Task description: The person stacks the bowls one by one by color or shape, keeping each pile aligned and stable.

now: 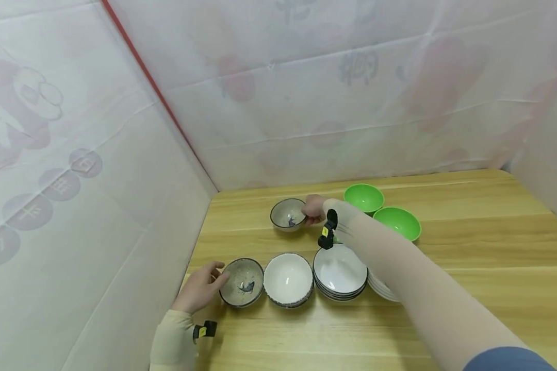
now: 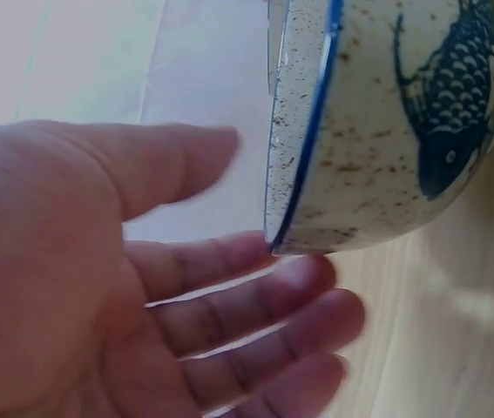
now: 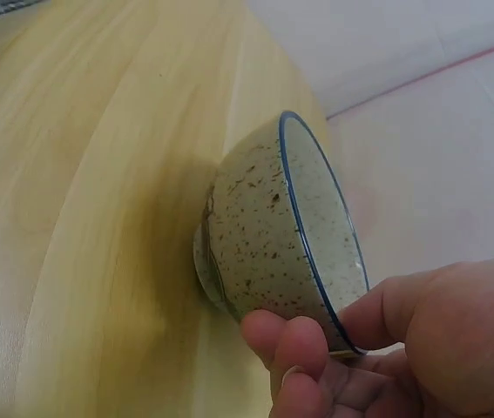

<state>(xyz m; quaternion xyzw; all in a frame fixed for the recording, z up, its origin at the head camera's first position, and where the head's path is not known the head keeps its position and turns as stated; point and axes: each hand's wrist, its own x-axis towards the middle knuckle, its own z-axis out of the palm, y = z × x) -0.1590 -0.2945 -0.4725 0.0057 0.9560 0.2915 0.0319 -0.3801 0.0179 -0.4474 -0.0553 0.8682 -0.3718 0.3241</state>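
Observation:
In the head view, my right hand (image 1: 314, 207) pinches the rim of a speckled grey bowl (image 1: 285, 210) with a blue edge and a fish painted inside. The right wrist view shows the thumb inside that bowl (image 3: 251, 231) and the fingers outside; whether its foot touches the table I cannot tell. My left hand (image 1: 198, 288) is at the left side of a similar fish bowl (image 1: 241, 281), which seems stacked on another. Seen from the left wrist, the thumb is apart from this bowl (image 2: 360, 131), and the loosely extended fingers lie at or just under its rim.
Right of the left fish bowl stand white bowls (image 1: 288, 278) and a stack of white dark-rimmed bowls (image 1: 340, 268). More white dishes (image 1: 384, 288) are partly hidden by my right arm. Two green bowls (image 1: 363, 197) (image 1: 397, 221) are farther back. Sheeted walls border the wooden table (image 1: 487, 226).

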